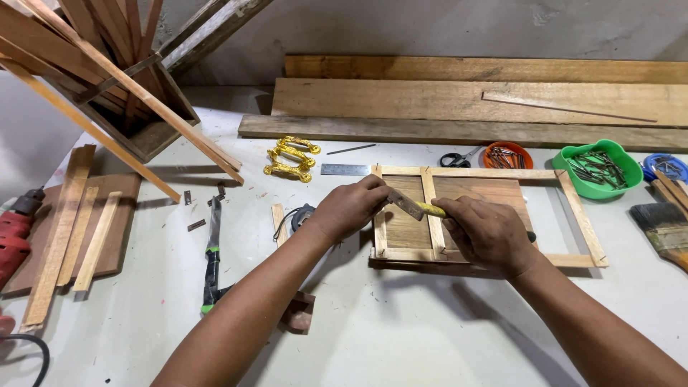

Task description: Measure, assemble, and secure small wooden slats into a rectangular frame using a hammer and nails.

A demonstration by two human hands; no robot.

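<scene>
Lying partly under both hands, a small metal hinge is only half seen at the upper left of a wooden frame, and its far end is covered by the left fingers. A yellow-handled tool is gripped in the right hand; only a short yellow stretch and a dark tip past the hand are shown, so its kind cannot be made out. The right hand is closed around that handle. The left hand is nearly closed, its fingertips pinched on the hinge against the frame. The frame is laid flat on the counter, its near edge shadowed. A red drill is cut off at the left edge, and a brush at the right. Gold handles and a steel ruler are seen behind the left hand.
</scene>
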